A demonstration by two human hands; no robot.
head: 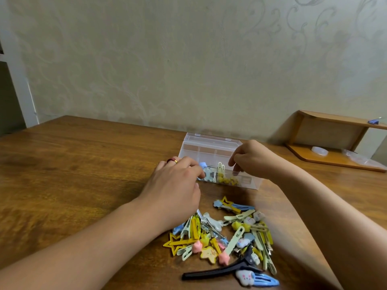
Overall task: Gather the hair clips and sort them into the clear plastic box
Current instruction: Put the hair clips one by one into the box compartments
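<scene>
A clear plastic box (211, 147) stands open on the wooden table, its lid tilted up at the back. Inside lie blue clips (206, 171) at the left and yellow and cream clips (223, 176) in the middle. My left hand (176, 185) reaches over the box's left front edge, fingertips curled among the blue clips. My right hand (251, 159) hovers over the box's right side, fingers curled downward into it; whether it pinches a clip is hidden. A pile of several loose hair clips (228, 235) lies in front, with a long black clip (219, 268) at its near edge.
A low wooden shelf (330, 158) sits at the back right against the wall, holding a roll of tape (319, 151) and a clear bag. The wooden table (73, 164) spreads to the left. The patterned wall stands right behind the box.
</scene>
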